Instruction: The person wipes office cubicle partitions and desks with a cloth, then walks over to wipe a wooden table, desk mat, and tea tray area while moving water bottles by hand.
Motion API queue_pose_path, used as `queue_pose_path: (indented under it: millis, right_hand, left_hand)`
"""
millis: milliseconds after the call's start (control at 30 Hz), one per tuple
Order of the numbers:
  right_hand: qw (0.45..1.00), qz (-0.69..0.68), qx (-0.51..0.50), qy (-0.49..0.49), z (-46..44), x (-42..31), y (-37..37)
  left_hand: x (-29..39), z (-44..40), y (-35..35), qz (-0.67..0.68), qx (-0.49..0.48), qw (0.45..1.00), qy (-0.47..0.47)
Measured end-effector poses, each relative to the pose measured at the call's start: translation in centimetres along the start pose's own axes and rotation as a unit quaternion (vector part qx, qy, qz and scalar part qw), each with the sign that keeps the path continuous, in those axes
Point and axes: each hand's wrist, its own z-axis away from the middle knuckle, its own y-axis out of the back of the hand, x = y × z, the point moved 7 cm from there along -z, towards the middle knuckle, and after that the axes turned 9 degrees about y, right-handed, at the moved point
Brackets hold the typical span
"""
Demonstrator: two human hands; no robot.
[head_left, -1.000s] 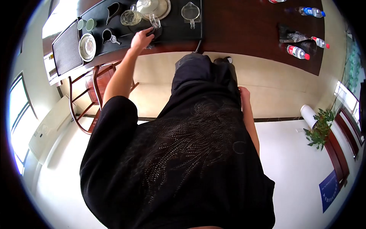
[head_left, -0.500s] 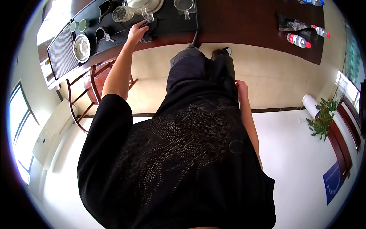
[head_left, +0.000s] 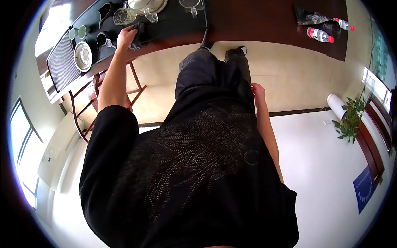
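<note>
At the table's front left, my left hand (head_left: pixel 126 38) is closed on a dark cloth (head_left: pixel 139 34) that lies bunched on the black mat (head_left: pixel 173 27). Behind it stand a glass jug (head_left: pixel 123 17) and a small clear glass cup (head_left: pixel 151 15), beside a pale lidded vessel on a round tray (head_left: pixel 159 5). A dark pitcher with a strainer (head_left: pixel 103 40) is left of the hand. My right hand (head_left: pixel 258 91) hangs by my right thigh, away from the table. Its fingers are curled, and what they hold, if anything, is hidden.
Two green cups (head_left: pixel 83 31), a metal bowl (head_left: pixel 83 56) and a ribbed tray (head_left: pixel 63 62) are at the left. Another glass pitcher (head_left: pixel 190 3) stands farther right. Bottles (head_left: pixel 318 34) and a black plastic bag (head_left: pixel 311 17) lie at the right. A wooden chair (head_left: pixel 136 89) is below the table's left part.
The view has shifted. My left hand and the dark cloth have moved left along the mat, away from the glass cup. My right hand stays by my thigh.
</note>
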Motion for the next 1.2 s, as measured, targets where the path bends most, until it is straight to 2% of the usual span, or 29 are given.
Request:
queue_pose_path:
  millis: [167,300,433,567,600,700,767,933,967,1200]
  right_hand:
    - [1.000,0.006,0.002,-0.003,-0.1,0.2,-0.4]
    - [1.000,0.024,0.002,-0.016,0.2,-0.4,-0.7]
    - [1.000,0.022,-0.008,-0.004,-0.3,-0.2,-0.7]
    - [0.999,0.031,-0.015,-0.005,-0.7,-0.2,-0.7]
    - [0.999,0.034,-0.017,-0.007,-0.6,0.2,-0.7]
    - [1.000,0.030,-0.004,-0.010,-0.6,0.4,-0.7]
    - [0.999,0.029,-0.002,-0.014,-0.2,0.2,-0.8]
    - [1.000,0.020,-0.008,-0.009,0.0,0.2,-0.7]
    - [1.000,0.023,-0.005,-0.012,0.0,0.2,-0.7]
    - [0.999,0.049,-0.002,-0.015,-0.4,0.1,-0.7]
  left_hand:
    - [5.6,4.0,-1.6,0.027,0.025,0.999,-0.031]
    - [6.1,4.4,-2.7,0.023,0.023,0.997,-0.069]
    - [5.1,3.3,-2.0,0.060,-0.049,0.995,-0.055]
    - [4.6,1.2,-2.7,0.026,0.002,0.998,-0.055]
    - [6.1,2.8,-2.3,0.043,0.024,0.997,-0.055]
    - [7.1,4.5,-5.0,0.139,-0.013,0.990,-0.029]
    - [7.7,4.5,-7.3,0.138,-0.033,0.990,-0.003]
    - [11.9,7.6,-7.8,0.172,0.004,0.981,-0.083]
    - [12.4,8.0,-7.8,0.139,0.016,0.987,-0.079]
    - [13.5,8.9,-8.2,0.143,0.037,0.987,-0.057]
